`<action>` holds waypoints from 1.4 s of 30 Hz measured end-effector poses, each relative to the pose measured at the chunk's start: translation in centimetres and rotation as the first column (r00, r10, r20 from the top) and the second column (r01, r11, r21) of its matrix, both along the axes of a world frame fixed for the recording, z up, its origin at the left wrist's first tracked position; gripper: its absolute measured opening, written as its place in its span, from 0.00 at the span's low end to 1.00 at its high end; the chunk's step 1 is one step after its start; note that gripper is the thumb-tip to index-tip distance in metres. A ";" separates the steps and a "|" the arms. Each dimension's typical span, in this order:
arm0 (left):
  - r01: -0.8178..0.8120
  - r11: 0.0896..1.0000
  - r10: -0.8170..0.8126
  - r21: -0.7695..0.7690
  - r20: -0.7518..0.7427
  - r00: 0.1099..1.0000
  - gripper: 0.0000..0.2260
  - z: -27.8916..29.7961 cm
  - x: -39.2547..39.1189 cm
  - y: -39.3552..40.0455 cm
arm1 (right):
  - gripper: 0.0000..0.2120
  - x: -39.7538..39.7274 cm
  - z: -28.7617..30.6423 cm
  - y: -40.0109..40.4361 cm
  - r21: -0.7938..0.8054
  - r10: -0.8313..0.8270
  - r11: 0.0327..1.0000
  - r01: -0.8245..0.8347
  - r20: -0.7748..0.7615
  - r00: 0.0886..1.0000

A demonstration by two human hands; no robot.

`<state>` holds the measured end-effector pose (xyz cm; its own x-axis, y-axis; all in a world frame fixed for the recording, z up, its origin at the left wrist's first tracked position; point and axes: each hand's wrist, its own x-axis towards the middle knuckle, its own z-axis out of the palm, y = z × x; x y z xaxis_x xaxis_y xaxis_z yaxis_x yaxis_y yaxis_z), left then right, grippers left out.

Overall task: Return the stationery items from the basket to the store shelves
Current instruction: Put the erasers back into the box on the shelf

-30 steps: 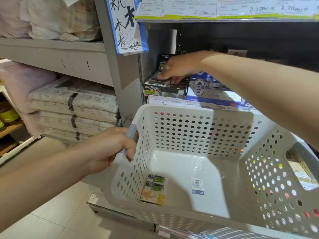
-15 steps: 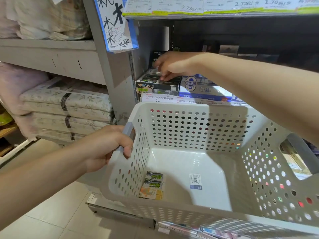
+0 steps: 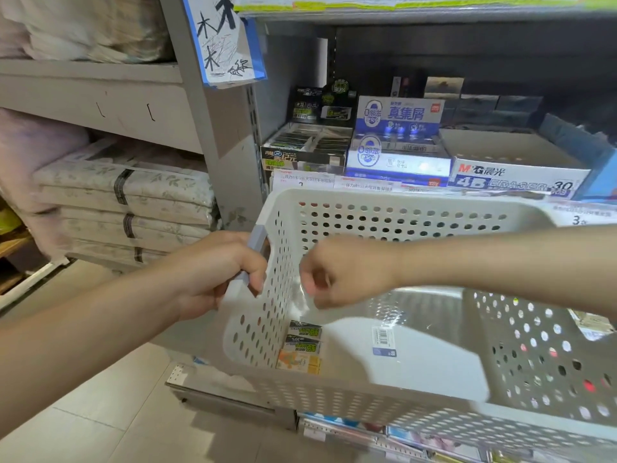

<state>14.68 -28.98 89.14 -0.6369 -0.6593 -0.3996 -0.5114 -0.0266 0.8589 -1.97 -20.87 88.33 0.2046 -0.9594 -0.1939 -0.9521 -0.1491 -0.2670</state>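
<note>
A grey metal store shelf (image 3: 230, 142) carried open display boxes of erasers (image 3: 397, 152) behind price labels, with folded bedding (image 3: 127, 202) stacked in the bay beside it. In front hung the white perforated basket (image 3: 417, 208), the left hand (image 3: 217, 272) curled tight round its grey handle (image 3: 255, 242). The right hand (image 3: 344, 272) hovered inside over the left corner, fingers curled with nothing visibly held, above three small packets (image 3: 300, 349), two green-and-black, one orange-yellow, lying on the floor against the left wall.
</note>
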 end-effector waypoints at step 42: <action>-0.003 1.000 0.004 0.016 -0.044 0.999 0.15 1.1 1.4 0.5 | 0.18 -1.7 7.6 -0.4 -0.302 0.122 0.937 -0.177 -0.192 0.974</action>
